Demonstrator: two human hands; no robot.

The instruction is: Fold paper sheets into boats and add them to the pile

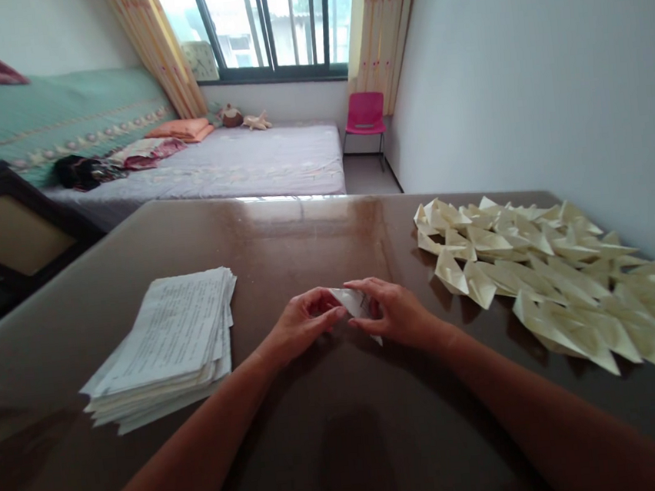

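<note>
Left hand (305,321) and right hand (396,312) both pinch the small folded paper (349,300) over the table (282,257), between paper stack (165,330) left and folded shapes (543,267) right; I'd grip lightly, align edges, crease evenly, avoid crushing corners.

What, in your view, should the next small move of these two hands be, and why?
Probably a gentle press along the edges of the folded paper: the left hand and right hand both hold it, a pointed corner sticks out below the right hand, and the paper shapes on the right have clear points and edges.
</note>
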